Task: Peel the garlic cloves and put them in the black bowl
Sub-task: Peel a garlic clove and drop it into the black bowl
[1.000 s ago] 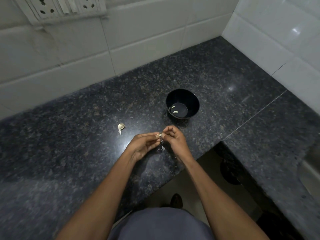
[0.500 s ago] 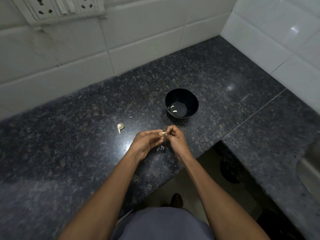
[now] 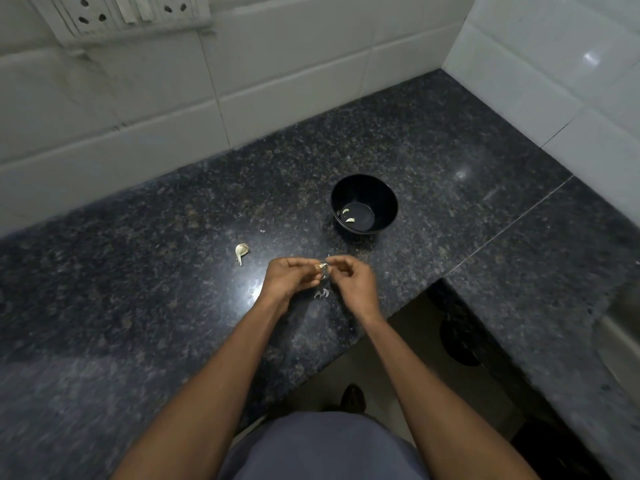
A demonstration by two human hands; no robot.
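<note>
A small pale garlic clove (image 3: pixel 322 267) is pinched between the fingertips of my left hand (image 3: pixel 290 278) and my right hand (image 3: pixel 353 281), just above the dark granite counter. The black bowl (image 3: pixel 388 195) stands on the counter a little beyond my hands, with two peeled cloves (image 3: pixel 347 215) on its bottom. An unpeeled clove (image 3: pixel 241 251) lies on the counter to the left of my hands. Bits of papery skin (image 3: pixel 321 293) lie on the counter under my hands.
White tiled walls close the counter (image 3: pixel 138 289) at the back and right, with a socket panel (image 3: pixel 128 12) at the top left. The counter's front edge runs under my forearms, with a recess and floor (image 3: pixel 381 368) below. A second counter slab (image 3: pixel 554 289) extends at the right.
My two hands stay together on the clove with small finger shifts. The view has shifted slightly; the bowl and loose clove have not moved.
</note>
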